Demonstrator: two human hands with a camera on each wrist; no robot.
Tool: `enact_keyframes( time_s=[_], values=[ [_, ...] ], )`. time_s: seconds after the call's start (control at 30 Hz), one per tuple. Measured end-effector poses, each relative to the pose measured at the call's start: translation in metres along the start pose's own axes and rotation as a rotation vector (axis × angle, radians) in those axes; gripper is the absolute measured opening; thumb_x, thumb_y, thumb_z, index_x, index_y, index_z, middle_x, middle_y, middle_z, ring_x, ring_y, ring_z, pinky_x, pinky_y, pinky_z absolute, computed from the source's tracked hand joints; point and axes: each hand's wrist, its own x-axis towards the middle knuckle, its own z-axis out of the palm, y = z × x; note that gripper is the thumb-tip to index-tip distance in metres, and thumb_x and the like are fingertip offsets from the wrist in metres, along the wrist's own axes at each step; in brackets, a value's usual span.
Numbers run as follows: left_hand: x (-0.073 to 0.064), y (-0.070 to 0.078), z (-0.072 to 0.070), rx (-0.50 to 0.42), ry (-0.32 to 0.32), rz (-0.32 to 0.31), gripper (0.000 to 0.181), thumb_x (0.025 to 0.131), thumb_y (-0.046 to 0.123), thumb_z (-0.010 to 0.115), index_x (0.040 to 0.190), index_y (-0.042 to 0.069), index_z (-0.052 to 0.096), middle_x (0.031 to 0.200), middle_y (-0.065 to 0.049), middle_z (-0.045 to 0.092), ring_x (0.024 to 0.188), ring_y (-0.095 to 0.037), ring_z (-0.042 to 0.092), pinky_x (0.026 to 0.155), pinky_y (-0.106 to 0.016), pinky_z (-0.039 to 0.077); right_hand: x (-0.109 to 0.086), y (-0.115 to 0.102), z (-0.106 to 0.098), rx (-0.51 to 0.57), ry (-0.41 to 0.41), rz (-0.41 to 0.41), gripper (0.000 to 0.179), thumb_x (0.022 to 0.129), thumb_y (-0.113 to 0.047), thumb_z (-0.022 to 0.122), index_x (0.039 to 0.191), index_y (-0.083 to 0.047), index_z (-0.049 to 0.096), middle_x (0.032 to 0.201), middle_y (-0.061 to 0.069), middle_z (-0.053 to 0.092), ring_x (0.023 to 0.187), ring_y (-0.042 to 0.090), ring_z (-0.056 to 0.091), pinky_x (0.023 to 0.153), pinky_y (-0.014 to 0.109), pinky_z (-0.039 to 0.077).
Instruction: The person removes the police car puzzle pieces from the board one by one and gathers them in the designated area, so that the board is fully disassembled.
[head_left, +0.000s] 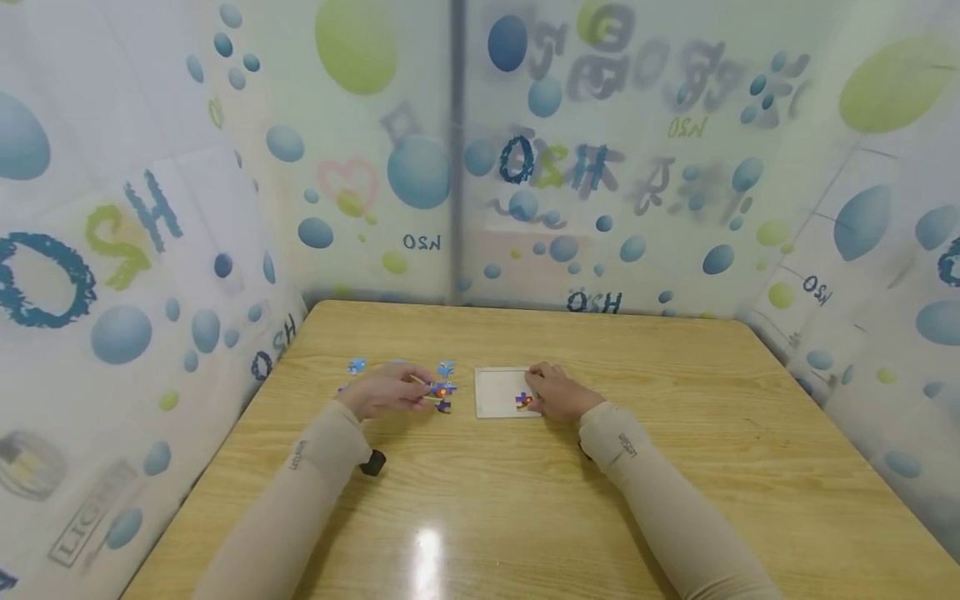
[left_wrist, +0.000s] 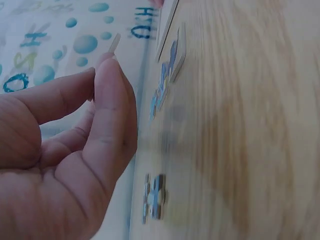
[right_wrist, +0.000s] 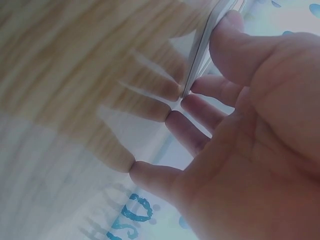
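My left hand (head_left: pixel 382 390) is above the table at the left, pinching a thin jigsaw piece (left_wrist: pixel 116 44) between thumb and fingers; only its pale edge shows in the left wrist view. Below and around that hand lie loose blue and multicoloured jigsaw pieces (head_left: pixel 446 367), some partly covered by it. To their right is a flat white puzzle board (head_left: pixel 495 393) with a raised rim. One colourful piece (head_left: pixel 522 401) sits at its lower right. My right hand (head_left: pixel 558 393) grips the board's right side, thumb on the rim, with other fingertips touching the table.
The wooden table (head_left: pixel 480 492) reaches to printed curtain walls (head_left: pixel 420 267) at the back and both sides. Near the left wrist a small black object (head_left: pixel 372 463) shows. Glossy reflections lie on the tabletop.
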Motion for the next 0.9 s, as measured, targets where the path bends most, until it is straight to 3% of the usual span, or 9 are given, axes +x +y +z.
enact_keyframes(
  time_s=[0.23,0.37,0.63,0.77,0.9],
  values=[
    [-0.015,0.001,-0.018,-0.022,-0.013,-0.03,0.033,0.104,0.004,0.056,0.132,-0.01,0.046,0.11,-0.019,0.061,0.094,-0.021,0.067,0.087,-0.031,0.059,0.001,0.0,0.0,-0.025,0.004,-0.007,0.057,0.107,-0.023,0.052,0.152,0.007,0.034,0.153,0.026,0.033,0.138,0.041,0.036,0.114,0.051,0.037],
    [-0.022,-0.001,-0.029,0.012,0.026,-0.072,0.026,0.102,0.005,0.06,0.122,-0.007,0.049,0.101,-0.016,0.066,0.087,-0.018,0.069,0.08,-0.028,0.06,0.001,0.0,-0.001,-0.02,0.01,-0.013,0.056,0.107,-0.021,0.053,0.151,0.008,0.035,0.153,0.027,0.034,0.138,0.042,0.036,0.113,0.053,0.038],
    [-0.031,-0.005,-0.04,0.254,0.067,-0.15,0.012,0.099,0.011,0.066,0.1,0.001,0.059,0.085,-0.009,0.07,0.073,-0.014,0.066,0.063,-0.023,0.054,0.002,0.001,0.0,-0.029,0.0,-0.001,0.057,0.107,-0.024,0.053,0.152,0.006,0.035,0.153,0.026,0.033,0.139,0.041,0.035,0.114,0.051,0.037],
    [-0.031,-0.009,-0.038,0.366,0.106,-0.193,0.011,0.098,0.011,0.067,0.093,0.002,0.064,0.082,-0.008,0.07,0.072,-0.015,0.066,0.063,-0.022,0.053,0.003,0.004,0.002,-0.024,0.01,-0.014,0.057,0.107,-0.023,0.054,0.151,0.008,0.036,0.152,0.027,0.034,0.138,0.043,0.036,0.114,0.052,0.037],
    [-0.032,-0.011,-0.036,0.408,0.145,-0.24,0.011,0.096,0.01,0.07,0.089,0.003,0.067,0.08,-0.007,0.071,0.07,-0.014,0.066,0.063,-0.023,0.053,0.004,0.006,0.004,-0.034,0.025,-0.039,0.056,0.106,-0.021,0.054,0.149,0.01,0.037,0.15,0.029,0.035,0.136,0.043,0.037,0.112,0.053,0.039]
  ],
)
